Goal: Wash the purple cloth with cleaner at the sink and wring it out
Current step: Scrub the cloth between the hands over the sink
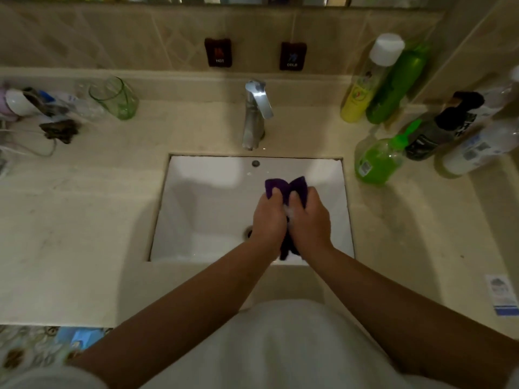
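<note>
Hands: left hand (269, 217) and right hand (308, 220) are clenching side by side, fingers curled tight round the purple cloth (286, 188).
Cloth: it is bunching between both fists over the white sink (196, 197), ends sticking out above and below, a little foam showing at the knuckles.
Tap: the chrome tap (254, 113) is standing behind the sink.
Counter: a green soap bottle (376, 160) is sitting to the right.

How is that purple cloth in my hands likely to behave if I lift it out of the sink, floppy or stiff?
Probably floppy: the purple cloth bunches and folds between the left hand and right hand. Suds show between the hands, so it may feel slippery. It looks wet, so likely heavy for its size and drippy.
</note>
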